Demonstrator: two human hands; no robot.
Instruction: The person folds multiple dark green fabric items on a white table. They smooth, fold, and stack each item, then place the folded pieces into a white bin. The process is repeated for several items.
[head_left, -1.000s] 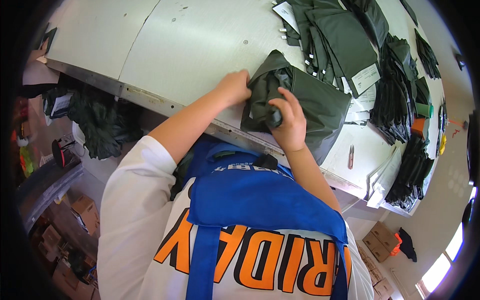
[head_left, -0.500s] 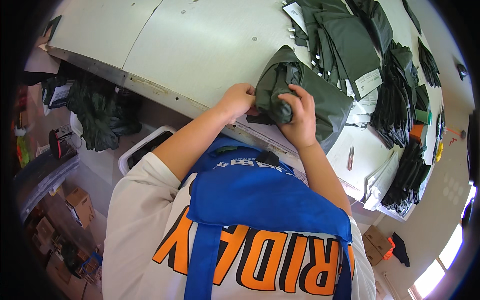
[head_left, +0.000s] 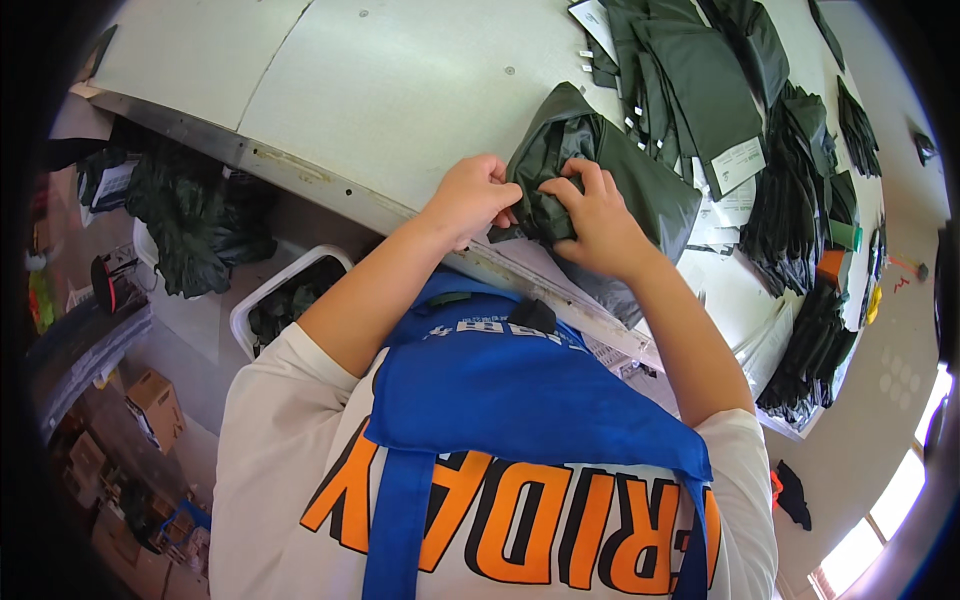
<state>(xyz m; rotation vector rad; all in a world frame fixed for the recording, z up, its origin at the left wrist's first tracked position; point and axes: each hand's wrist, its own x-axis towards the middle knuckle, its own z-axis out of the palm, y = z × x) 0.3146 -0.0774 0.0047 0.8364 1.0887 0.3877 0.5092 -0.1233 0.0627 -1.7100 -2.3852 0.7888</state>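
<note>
I have shiny dark green cloth [head_left: 655, 185] in front of me, up on the pale table [head_left: 400, 80]. Say the cloth is the middle of a clock, with twelve at the far side of the table. My left hand [head_left: 475, 195] is at nine o'clock. Its fingers are curled almost all the way in, and they seem to pinch the edge of the cloth. My right hand [head_left: 605, 225] is at six o'clock, half curled, with its fingertips on the bunched-up folds. I can't tell if it squeezes them tight or just rests there.

The cloth comes right down to the table edge [head_left: 310, 172], which runs just below it. If I pull too hard toward six o'clock, I think the cloth could slide off. It looks slippery, so a loose pinch could let the edge pop out and the folds flop open. If my two hands tug different ways, the folds could get twisted or creased.

At one o'clock, close by, there is a pile of flat green pieces [head_left: 690, 85] with a white label [head_left: 738, 163] on it. If I push the cloth that way, it could bump the pile and mess it up. Down at eight o'clock there is a bin [head_left: 283, 272], well apart.
</note>
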